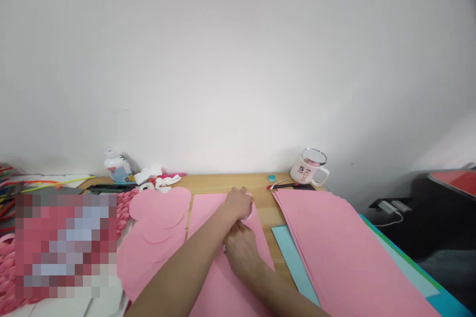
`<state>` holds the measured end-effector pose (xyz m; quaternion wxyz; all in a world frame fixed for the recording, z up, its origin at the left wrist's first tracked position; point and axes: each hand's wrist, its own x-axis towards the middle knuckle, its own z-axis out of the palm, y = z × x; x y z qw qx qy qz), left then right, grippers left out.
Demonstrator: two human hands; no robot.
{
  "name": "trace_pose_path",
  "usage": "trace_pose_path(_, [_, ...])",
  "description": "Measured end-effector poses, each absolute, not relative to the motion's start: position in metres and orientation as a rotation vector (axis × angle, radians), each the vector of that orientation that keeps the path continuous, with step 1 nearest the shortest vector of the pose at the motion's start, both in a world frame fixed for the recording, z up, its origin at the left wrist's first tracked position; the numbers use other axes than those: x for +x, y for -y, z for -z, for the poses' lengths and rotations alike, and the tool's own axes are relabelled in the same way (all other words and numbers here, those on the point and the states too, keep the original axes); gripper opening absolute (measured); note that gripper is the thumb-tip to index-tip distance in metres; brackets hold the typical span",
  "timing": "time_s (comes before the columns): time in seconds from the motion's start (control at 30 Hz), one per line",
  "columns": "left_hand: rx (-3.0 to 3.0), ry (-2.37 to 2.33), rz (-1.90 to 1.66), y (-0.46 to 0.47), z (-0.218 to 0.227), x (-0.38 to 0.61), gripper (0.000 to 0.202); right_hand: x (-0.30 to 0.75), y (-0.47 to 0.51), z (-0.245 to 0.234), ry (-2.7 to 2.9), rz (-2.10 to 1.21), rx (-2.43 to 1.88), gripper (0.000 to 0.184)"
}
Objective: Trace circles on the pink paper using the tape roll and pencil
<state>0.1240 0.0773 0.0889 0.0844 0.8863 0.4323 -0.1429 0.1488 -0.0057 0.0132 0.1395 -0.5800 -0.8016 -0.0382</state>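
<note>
A pink sheet [206, 215] lies on the wooden table [219, 182] in front of me. My left hand [238, 203] reaches across it, its fingers curled down over a small round white object [249, 213] that rests on the sheet. Just below and touching it, my right hand [241, 250] lies on the same sheet with its fingers drawn together. What it holds is hidden. The two forearms cross over the sheet.
Cut pink circles [159, 213] lie to the left, a thick stack of pink paper [334, 242] over light blue sheets [293, 262] to the right. At the back stand a white mug [309, 168], a small bottle [117, 166], a red pen [282, 185] and paper scraps [156, 176].
</note>
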Motion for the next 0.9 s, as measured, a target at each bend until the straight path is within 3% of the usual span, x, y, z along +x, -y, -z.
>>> trace_pose_path(0.23, [2.699, -1.259, 0.399, -0.074, -0.089, 0.122, 0.032, 0.188, 0.042, -0.015, 2.163, 0.266, -1.508, 0.015])
trace_pose_path(0.43, [2.704, -1.302, 0.327, -0.065, -0.082, 0.123, 0.029, 0.249, 0.028, -0.026, 1.643, -0.238, -1.601, 0.014])
trace_pose_path(0.7, [2.657, -1.495, 0.301, -0.049, -0.056, 0.132, 0.057, 0.278, -0.061, -0.052, 1.248, -0.674, -1.444, 0.036])
trace_pose_path(0.9, [2.614, -1.542, 0.288, -0.050, -0.038, 0.138, 0.068, 0.225, -0.093, -0.050, 1.460, -0.833, -1.295, 0.013])
